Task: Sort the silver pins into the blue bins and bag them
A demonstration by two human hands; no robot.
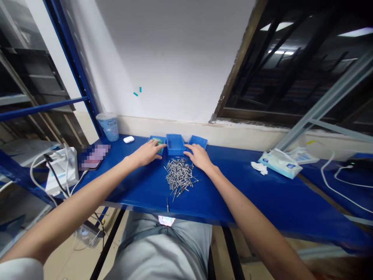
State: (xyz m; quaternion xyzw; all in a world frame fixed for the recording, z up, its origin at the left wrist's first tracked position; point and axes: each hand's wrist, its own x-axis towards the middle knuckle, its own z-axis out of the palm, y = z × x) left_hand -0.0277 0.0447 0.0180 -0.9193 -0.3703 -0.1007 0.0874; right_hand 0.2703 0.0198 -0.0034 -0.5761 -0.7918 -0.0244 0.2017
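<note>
- A heap of metal pins lies loose on the blue table, within easy reach of both hands.
- Left hand and right hand rest open, gripping nothing.
- Fingertips touch the three small blue trays behind, steadying them.

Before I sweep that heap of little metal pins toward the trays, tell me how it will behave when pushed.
The metal pins lie loose and crisscrossed on the blue table, so they will likely scatter rather than move as one. They look thin, stiff and round, so strays may roll; one pin already lies apart near the front edge. The smooth tabletop probably lets them slide easily.
</note>
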